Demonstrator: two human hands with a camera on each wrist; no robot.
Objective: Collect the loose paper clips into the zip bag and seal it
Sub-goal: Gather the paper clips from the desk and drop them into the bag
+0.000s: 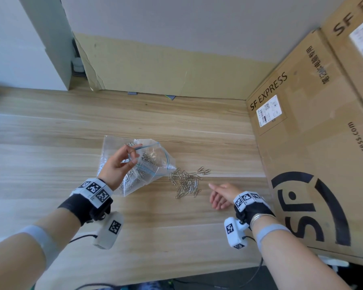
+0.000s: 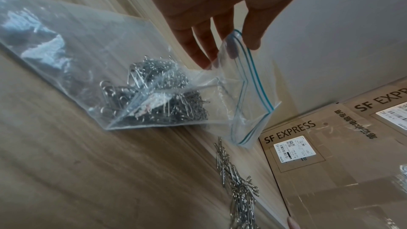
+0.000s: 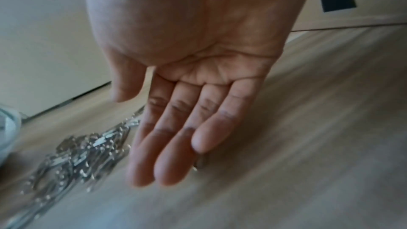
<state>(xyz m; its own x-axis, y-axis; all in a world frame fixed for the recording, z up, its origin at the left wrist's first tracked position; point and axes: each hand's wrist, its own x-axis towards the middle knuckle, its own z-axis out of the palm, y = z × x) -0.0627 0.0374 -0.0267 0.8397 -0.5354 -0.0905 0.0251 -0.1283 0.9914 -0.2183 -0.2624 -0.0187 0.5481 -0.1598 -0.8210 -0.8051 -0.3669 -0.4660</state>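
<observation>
A clear zip bag with a blue seal strip lies tilted on the wooden table, its mouth gaping toward the right. Many silver paper clips sit inside it. My left hand pinches the upper edge of the bag's mouth between thumb and fingers. A pile of loose paper clips lies on the table just right of the mouth, and shows again as the loose clips in the right wrist view. My right hand hovers right of that pile, palm showing, fingers straight, holding nothing.
A large SF Express cardboard box stands on the table's right side, close to my right hand. A cardboard sheet leans against the back wall. The wooden table stretches bare to the left and front.
</observation>
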